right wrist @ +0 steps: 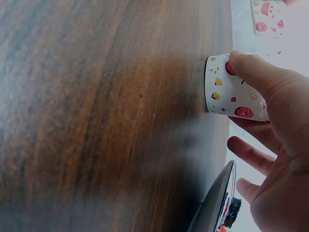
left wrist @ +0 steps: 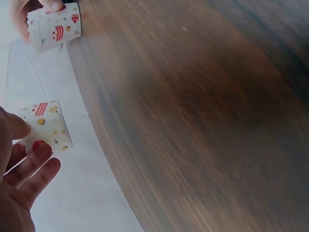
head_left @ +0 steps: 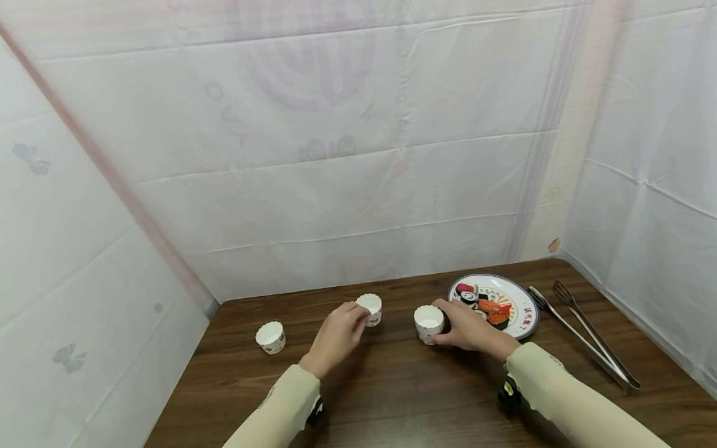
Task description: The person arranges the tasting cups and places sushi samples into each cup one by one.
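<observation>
My left hand (head_left: pixel 338 331) pinches a white paper baking cup (head_left: pixel 370 306) printed with small red and yellow pictures. Seen from the left wrist, that cup (left wrist: pixel 48 123) is upright between thumb and fingers, its base showing against the white cloth, apart from the tabletop. With thumb and a finger on either side, my right hand (head_left: pixel 467 328) holds a second such cup (head_left: pixel 429 322) just left of the plate. The right wrist view has this cup (right wrist: pixel 236 89) upright, its base low at the table. A third cup (head_left: pixel 271 338) stands alone on the left.
A round white plate (head_left: pixel 523 298) with several sushi pieces (head_left: pixel 493 311) sits behind and right of my right hand. Metal tongs (head_left: pixel 594 342) lie further right on the brown wooden table (head_left: pixel 403 398). Pale cloth (head_left: pixel 336 186) hangs along the table's back and sides.
</observation>
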A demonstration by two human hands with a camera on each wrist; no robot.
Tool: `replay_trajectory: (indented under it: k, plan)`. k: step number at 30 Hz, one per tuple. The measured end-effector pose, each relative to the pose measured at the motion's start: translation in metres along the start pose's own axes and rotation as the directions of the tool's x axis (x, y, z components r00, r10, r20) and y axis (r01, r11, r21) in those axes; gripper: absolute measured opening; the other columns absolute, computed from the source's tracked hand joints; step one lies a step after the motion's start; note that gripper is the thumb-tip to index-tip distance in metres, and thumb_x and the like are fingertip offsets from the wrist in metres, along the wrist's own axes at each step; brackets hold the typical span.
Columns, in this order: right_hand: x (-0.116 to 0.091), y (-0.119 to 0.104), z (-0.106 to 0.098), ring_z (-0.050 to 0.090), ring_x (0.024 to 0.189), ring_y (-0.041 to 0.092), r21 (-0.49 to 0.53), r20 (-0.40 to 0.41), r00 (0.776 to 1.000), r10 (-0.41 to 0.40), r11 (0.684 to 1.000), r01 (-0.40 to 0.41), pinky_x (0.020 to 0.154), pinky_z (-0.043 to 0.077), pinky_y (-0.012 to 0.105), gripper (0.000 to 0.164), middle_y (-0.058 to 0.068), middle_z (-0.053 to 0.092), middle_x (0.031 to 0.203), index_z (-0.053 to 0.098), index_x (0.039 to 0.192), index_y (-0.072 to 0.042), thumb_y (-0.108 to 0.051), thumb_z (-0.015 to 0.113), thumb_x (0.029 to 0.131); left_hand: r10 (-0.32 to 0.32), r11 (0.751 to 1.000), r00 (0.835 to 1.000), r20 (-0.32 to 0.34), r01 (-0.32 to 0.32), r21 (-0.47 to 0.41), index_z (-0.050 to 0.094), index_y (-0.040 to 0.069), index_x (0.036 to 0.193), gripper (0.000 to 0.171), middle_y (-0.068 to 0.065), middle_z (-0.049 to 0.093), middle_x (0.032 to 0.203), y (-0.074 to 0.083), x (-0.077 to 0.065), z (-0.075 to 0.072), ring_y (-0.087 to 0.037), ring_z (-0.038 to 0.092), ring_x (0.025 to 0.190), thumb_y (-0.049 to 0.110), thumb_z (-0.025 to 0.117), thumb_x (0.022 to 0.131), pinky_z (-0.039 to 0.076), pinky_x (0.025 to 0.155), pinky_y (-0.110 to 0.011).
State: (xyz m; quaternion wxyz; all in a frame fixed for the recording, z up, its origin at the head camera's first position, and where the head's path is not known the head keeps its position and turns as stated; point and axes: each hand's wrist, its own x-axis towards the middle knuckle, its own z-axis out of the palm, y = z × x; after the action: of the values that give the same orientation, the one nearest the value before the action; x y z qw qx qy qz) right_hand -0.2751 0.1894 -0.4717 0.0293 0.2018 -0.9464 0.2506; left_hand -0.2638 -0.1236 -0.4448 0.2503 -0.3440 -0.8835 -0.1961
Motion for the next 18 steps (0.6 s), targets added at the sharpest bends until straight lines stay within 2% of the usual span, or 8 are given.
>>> replay_trajectory:
  k: [18]
  plan:
    - [-0.002,0.001,-0.001,0.061,0.100,0.023,-0.001,0.003,1.000,-0.014,1.000,0.014,0.081,0.053,0.048,0.063,0.005,0.063,0.107,0.061,0.126,-0.013,-0.045,0.088,0.079,-0.060,0.996,0.998,-0.006,0.060,0.062,0.076,0.006,0.092,0.011,-0.004,0.072,0.091,-0.022,-0.028,-0.008,-0.016,0.070,0.081,-0.003,0.080,0.085,0.058,0.068,-0.032]
